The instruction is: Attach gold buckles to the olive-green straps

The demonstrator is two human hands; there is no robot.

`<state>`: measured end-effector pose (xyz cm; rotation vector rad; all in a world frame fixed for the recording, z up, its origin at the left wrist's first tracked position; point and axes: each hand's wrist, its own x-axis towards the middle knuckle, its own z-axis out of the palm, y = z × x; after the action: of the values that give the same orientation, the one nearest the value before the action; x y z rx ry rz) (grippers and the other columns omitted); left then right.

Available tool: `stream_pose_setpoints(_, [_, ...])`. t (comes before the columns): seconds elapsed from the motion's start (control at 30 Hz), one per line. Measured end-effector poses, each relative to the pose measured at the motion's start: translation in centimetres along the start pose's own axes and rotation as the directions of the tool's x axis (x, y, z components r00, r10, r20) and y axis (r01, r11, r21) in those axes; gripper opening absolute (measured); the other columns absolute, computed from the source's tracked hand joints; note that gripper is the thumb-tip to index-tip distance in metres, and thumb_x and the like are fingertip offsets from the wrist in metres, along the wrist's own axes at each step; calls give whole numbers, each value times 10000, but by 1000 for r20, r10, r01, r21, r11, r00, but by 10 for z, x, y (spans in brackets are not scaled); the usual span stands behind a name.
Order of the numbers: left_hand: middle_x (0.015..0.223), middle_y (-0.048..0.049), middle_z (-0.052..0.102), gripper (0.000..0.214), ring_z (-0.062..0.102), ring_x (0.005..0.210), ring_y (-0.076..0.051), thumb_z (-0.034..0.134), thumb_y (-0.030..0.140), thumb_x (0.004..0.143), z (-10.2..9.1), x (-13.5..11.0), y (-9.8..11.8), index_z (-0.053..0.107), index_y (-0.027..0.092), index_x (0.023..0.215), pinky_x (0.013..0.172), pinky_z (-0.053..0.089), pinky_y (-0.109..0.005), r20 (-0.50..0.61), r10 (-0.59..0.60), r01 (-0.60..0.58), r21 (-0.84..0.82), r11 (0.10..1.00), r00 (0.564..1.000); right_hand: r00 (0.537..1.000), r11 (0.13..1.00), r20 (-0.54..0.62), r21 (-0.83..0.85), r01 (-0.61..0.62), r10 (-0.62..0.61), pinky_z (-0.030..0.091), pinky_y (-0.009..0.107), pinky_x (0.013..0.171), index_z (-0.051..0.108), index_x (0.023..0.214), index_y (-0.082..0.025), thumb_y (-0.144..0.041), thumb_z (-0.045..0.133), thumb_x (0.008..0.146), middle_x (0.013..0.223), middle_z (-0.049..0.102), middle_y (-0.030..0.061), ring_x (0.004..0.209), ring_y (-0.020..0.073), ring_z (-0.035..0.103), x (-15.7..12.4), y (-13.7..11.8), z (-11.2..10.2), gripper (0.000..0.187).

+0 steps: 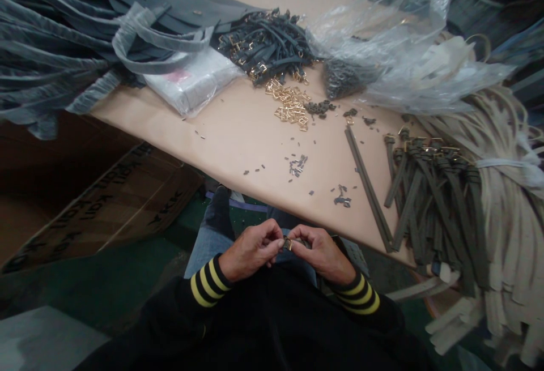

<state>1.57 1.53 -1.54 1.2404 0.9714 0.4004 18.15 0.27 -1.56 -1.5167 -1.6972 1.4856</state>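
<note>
Over my lap, in front of the table edge, my left hand point(254, 251) and my right hand point(319, 251) meet with fingertips pinched on a small gold buckle point(288, 243). Something dark seems to be with the buckle, but the fingers hide most of it. On the table beyond lie a pile of gold buckles point(291, 103) and small dark loops point(319, 108). Small metal clips point(298, 165) are scattered nearer to me, with another little cluster point(342, 196) to the right. Two long, narrow olive straps point(369, 187) lie side by side at the right.
Buckled olive straps point(442, 201) and bundled beige strips point(510, 190) hang over the right edge. Farther back are dark buckled straps point(272, 42), a clear plastic bag point(395, 48) and a wrapped white packet point(193, 82). Grey wrapped straps point(51, 48) fill the left; a cardboard box point(106, 201) stands below.
</note>
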Motion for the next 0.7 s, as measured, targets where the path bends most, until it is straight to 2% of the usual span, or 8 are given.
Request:
stream_pose_setpoints(0.2, [548,62,429,61,437,461,-74,404,225,773,1,0,0,415,182,730,448,333,-187,-82,82,-56,274,960,993,997,999,70,-16,33,-32,398,222,597,566,699,-132,-192,457,766,623,589,12,604,117,523,-1,-7,-3,142])
stream_pose_setpoints(0.37, [561,55,433,72,419,500,-83,381,200,793,0,-3,3,422,183,737,504,326,-201,-70,200,-153,419,895,977,990,999,141,43,-8,2,394,202,500,551,769,-136,-173,437,762,686,601,12,487,79,493,-1,-12,-4,120])
stream_pose_setpoints(0.5, [599,40,461,88,446,542,-87,399,203,797,-2,-3,6,429,179,719,538,343,-202,-27,243,-212,402,890,970,995,993,98,113,-21,10,404,204,512,494,735,-146,-159,452,747,631,545,-13,494,73,487,-2,-9,0,45])
stream_pose_setpoints(0.53, [596,40,462,87,449,538,-85,412,209,794,-3,-2,6,431,179,715,534,345,-200,-24,231,-204,387,899,973,997,990,80,142,-25,14,406,203,511,467,746,-153,-159,459,745,622,530,-22,499,73,486,-2,-8,2,10])
stream_pose_setpoints(0.7, [555,49,472,91,443,494,-76,500,223,744,-6,1,7,447,177,686,480,341,-187,-42,150,-132,286,949,988,998,967,55,252,-32,19,414,191,488,377,768,-178,-183,485,738,653,492,-31,534,72,483,-3,-1,7,112])
